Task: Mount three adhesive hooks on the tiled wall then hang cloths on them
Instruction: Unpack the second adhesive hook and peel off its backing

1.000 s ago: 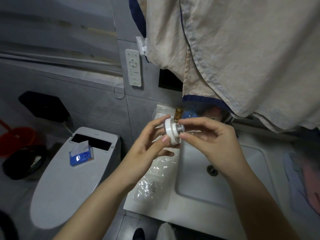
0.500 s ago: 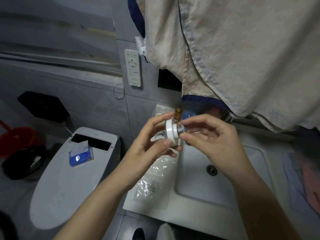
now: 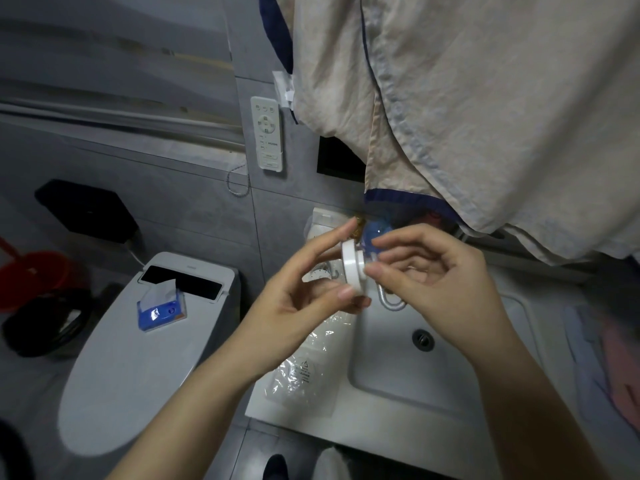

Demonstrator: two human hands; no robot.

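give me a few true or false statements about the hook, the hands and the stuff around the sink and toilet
1. Both hands, left hand and right hand, hold the white hook. True.
2. The hook is already stuck to the tiled wall. False: it is held in the air above the sink.
3. A tissue pack lies on the toilet lid. True.
4. The remote lies in the sink. False: it is mounted on the wall.
5. A clear plastic bag lies on the sink's left edge. True.
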